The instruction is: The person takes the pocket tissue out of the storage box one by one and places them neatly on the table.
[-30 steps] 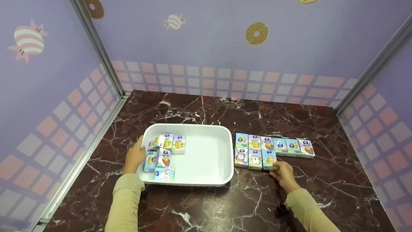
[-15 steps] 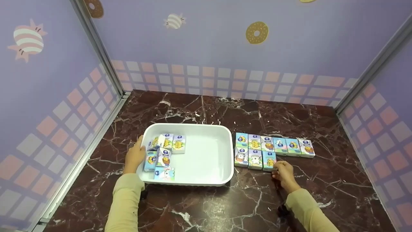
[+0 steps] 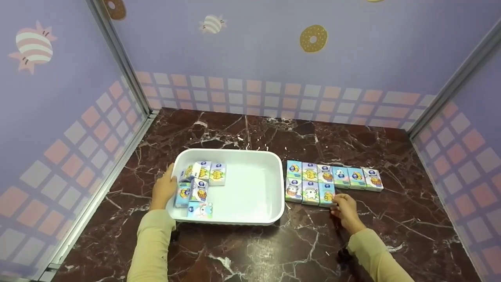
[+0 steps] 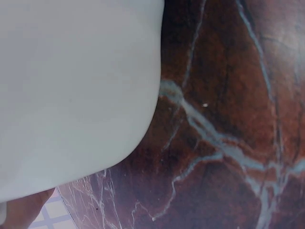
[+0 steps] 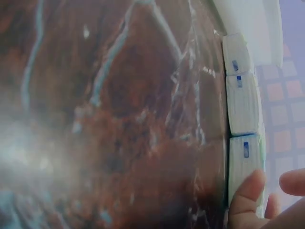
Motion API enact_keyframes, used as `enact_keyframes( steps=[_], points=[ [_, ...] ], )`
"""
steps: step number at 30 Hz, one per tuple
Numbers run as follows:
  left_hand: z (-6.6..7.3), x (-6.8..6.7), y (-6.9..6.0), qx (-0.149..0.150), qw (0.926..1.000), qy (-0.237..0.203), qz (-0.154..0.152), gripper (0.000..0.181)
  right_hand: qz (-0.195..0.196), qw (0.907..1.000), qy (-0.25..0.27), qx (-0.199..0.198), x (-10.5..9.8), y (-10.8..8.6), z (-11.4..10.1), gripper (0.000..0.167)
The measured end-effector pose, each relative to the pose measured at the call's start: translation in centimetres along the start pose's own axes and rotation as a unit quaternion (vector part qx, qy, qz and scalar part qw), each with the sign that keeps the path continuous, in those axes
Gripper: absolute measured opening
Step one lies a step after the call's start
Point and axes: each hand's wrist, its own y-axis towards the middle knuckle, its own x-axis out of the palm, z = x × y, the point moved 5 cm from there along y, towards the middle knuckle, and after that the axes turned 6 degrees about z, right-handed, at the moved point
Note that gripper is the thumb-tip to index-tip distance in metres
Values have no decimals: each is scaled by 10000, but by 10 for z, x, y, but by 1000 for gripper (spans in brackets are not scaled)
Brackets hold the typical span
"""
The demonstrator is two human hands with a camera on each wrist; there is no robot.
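Pocket tissue packs with cartoon prints lie in two adjoining rows on the dark marble surface, right of a white tray [image 3: 250, 188]. The back row is longer. At the near row's right end is a blue tissue pack [image 3: 326, 191]; my right hand [image 3: 346, 213] touches its near right corner. In the right wrist view, the thumb [image 5: 250, 195] meets the pack's white end while another finger [image 5: 293, 182] stands apart from it. My left hand [image 3: 163, 190] holds the tray's left rim, its fingers partly hidden by the tray wall in the left wrist view.
Inside the tray's left half lie several tissue packs [image 3: 199, 190], some overlapping. Purple printed walls [image 3: 235, 51] enclose the marble surface [image 3: 250, 250] at the back and both sides. The tray's right wall stands close to the rows of packs.
The right hand's fingers have drawn slightly off the top of the end pack to its right corner, and that pack has shifted slightly. The left hand and tray stay in place.
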Motion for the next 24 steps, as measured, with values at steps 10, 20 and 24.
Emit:
enact_keyframes(
  steps=[10,20,24],
  points=[
    [0,0,1,47,10000,38,6,51,322,9974,417,-492,20,-2,-26,16],
    [0,0,0,110,9999,-12,79,51,-729,9832,16,-1674,89,-25,-46,36],
    [0,-1,0,105,9999,-37,62,51,-1201,9690,-339,-2134,117,-36,-50,51]
  ],
)
